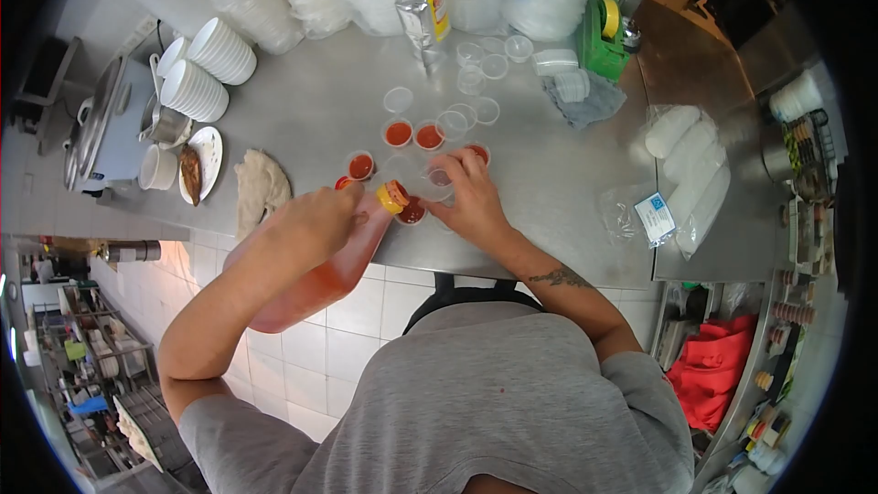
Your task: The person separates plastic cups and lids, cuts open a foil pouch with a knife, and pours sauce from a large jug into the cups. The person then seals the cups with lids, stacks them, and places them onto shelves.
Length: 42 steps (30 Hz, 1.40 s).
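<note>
Gripping a red-filled, translucent plastic jug (320, 285): left hand (320, 222); right hand (474, 199), hold unclear, curls beside a round, clear plastic sauce cup (413, 211).

Desk (558, 192): metal, smooth, a soft sheen from where I stand, beneath the right hand (471, 197)
Jug (331, 270): see-through plastic, glossy, in the left hand (315, 220)
Small cups (398, 145): thin plastic, smooth, near the right hand
Lids (398, 100): clear plastic, shiny, beyond the right hand
Rag (261, 185): cloth, matt, crumpled, just beyond the left hand
Tape dispenser (600, 44): green plastic, well beyond the right hand
</note>
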Tool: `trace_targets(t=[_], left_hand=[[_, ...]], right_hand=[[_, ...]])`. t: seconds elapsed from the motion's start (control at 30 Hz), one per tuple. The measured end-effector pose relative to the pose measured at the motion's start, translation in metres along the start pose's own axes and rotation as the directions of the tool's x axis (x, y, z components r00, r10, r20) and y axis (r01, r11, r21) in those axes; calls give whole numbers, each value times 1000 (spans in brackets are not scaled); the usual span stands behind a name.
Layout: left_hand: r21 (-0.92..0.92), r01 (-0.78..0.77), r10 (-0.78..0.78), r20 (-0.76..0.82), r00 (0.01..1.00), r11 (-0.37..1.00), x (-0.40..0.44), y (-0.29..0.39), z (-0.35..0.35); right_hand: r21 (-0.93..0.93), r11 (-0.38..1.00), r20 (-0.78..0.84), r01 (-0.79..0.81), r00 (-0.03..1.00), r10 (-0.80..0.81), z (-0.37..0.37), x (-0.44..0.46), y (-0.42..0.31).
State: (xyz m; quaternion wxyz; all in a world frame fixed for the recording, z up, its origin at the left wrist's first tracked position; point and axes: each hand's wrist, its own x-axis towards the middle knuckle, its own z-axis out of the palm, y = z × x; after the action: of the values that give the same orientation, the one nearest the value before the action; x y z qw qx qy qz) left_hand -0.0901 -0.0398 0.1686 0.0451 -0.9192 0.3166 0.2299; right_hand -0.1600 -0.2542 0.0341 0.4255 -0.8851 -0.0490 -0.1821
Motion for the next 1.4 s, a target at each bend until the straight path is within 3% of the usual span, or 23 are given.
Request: trace_targets(t=[0.13,0.2,0.3,0.5,0.7,1.0,1.1,1.2,1.4], left_hand=[[15,-136,137,-23,990,991,-13,17,-23],[-49,-267,259,-138,956,962,-22,17,-31],[37,-109,110,-25,994,993,-21,43,-46],[197,-258,283,-112,953,946,-23,35,-46],[11,-230,229,-92,969,973,-28,33,-48],[35,-271,273,-103,956,962,-30,32,-54],[27,-195,196,-50,979,980,-27,37,-58],[192,-257,277,-84,957,947,-22,31,-51],[152,-298,319,-139,938,942,-23,34,-50]], right_hand=[[77,996,12,46,999,-48,9,0,-11],[83,995,10,61,998,-62,11,-1,-16],[75,996,25,43,999,-45,12,-2,-21],[83,996,23,18,1000,-20,14,-3,-24],[77,997,21,20,1000,-22,12,-3,-25],[142,990,25,-2,1000,-2,15,-4,-23],[198,980,47,-29,999,20,15,-2,-23],[204,978,46,-45,998,36,13,-1,-26],[146,989,2,-16,1000,16,18,1,-22]])
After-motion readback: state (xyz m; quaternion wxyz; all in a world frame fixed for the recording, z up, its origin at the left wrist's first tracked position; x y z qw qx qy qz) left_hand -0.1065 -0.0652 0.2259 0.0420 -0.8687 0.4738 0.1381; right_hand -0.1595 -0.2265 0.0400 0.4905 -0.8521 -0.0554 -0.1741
